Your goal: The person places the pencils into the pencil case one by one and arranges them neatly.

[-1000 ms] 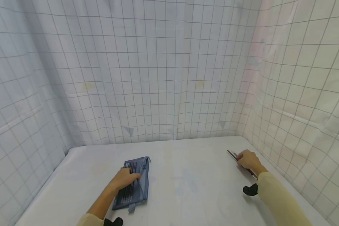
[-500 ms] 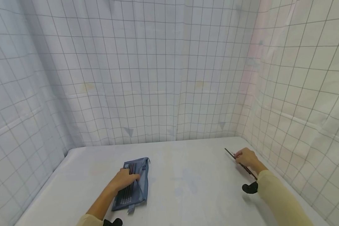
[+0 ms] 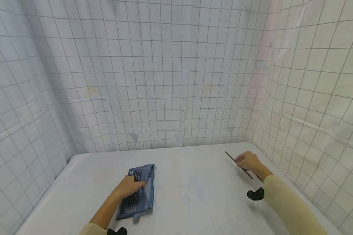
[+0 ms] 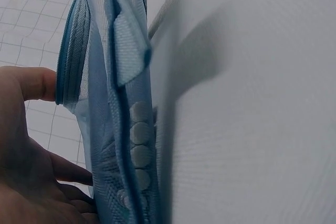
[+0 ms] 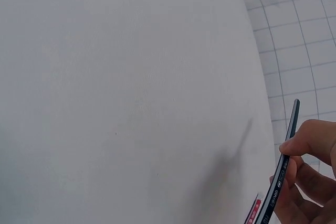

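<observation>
A blue mesh pencil case [image 3: 149,192] lies flat on the left part of the white table, with several dark pencils [image 3: 131,201] showing in it. My left hand [image 3: 127,187] holds the case from above; in the left wrist view the thumb presses its zip edge [image 4: 67,72] and the other fingers are partly hidden against its side. At the right, my right hand [image 3: 248,161] pinches a dark pencil [image 5: 277,190] between thumb and fingers, its far end sticking out beyond the fingertips. The pencil casts a shadow on the table.
Near the pencil, a slim red-and-white item [image 5: 254,209] shows at the bottom of the right wrist view. The white table [image 3: 188,182] is bounded by grid-patterned cloth [image 3: 170,81] at the back and on both sides.
My right hand has lifted the dark pencil and moved it left and slightly away, apart from the reddish item beneath the wrist. The left hand and pencil case stay in place.
</observation>
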A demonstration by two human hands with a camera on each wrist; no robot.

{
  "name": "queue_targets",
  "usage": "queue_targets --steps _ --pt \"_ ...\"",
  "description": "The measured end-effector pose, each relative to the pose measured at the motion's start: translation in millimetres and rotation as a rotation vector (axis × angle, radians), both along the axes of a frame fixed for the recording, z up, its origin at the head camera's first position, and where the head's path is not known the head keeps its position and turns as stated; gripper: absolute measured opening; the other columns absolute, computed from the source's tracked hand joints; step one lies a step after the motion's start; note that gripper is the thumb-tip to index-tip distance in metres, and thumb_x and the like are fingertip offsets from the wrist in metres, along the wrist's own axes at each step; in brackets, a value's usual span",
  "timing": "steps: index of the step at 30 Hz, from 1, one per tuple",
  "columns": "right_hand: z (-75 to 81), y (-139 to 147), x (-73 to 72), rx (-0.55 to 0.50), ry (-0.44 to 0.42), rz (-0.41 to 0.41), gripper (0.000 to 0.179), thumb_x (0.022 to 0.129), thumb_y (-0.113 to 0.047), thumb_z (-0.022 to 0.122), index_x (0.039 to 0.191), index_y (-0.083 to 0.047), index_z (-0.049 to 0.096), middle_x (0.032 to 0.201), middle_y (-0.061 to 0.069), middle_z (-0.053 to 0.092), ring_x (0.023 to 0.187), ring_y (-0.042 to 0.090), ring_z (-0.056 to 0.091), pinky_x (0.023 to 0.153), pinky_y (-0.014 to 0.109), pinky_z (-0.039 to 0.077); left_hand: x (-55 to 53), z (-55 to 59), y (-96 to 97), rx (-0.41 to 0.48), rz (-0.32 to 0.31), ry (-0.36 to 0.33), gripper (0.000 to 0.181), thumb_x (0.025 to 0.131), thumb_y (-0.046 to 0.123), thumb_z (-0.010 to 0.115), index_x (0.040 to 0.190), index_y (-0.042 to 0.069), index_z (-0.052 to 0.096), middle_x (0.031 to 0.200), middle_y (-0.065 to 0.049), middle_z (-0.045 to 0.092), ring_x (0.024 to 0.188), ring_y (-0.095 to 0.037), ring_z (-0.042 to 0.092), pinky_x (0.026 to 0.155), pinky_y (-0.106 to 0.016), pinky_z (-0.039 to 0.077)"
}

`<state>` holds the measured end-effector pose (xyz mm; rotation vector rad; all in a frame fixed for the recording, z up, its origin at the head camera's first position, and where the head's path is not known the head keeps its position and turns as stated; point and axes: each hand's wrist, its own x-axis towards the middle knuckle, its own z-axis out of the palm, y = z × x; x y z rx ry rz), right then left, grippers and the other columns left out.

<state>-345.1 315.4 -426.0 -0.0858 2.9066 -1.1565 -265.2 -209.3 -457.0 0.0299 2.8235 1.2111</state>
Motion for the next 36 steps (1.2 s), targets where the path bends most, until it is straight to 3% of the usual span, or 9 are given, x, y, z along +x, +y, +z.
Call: queue_targets --steps 9,27,36 --pt "-1.1 -17 -2.7 -0.063 -0.038 0.005 0.030 0.090 -0.001 0.068 0.119 0.009 0.071 0.110 0.019 0.073 0.091 0.027 0.070 0.075 0.040 0.060 -1.1 0.3 -0.1 -0.033 0.008 0.000 0.032 0.081 0.027 0.069 0.074 0.008 0.044 0.076 -0.005 0.037 0.072 -0.021 0.045 0.064 -0.035 0.038" --pt "-7.2 -60 -2.8 -0.169 -0.082 0.023 0.030 0.089 0.001 0.070 0.119 0.008 0.072 0.110 0.014 0.072 0.089 0.023 0.069 0.075 0.040 0.061 0.6 1.6 0.9 -0.011 0.007 0.000 0.032 0.081 0.027 0.070 0.073 0.009 0.044 0.076 -0.005 0.037 0.070 -0.020 0.043 0.062 -0.034 0.037" --pt "-9.9 -79 -2.7 -0.186 -0.079 0.011 0.029 0.089 0.002 0.071 0.117 0.006 0.073 0.105 0.012 0.073 0.088 0.022 0.069 0.074 0.040 0.062 -1.4 1.4 0.1 -0.018 0.007 -0.007 0.031 0.082 0.027 0.070 0.082 0.002 0.052 0.080 -0.008 0.042 0.076 -0.023 0.049 0.066 -0.036 0.042"
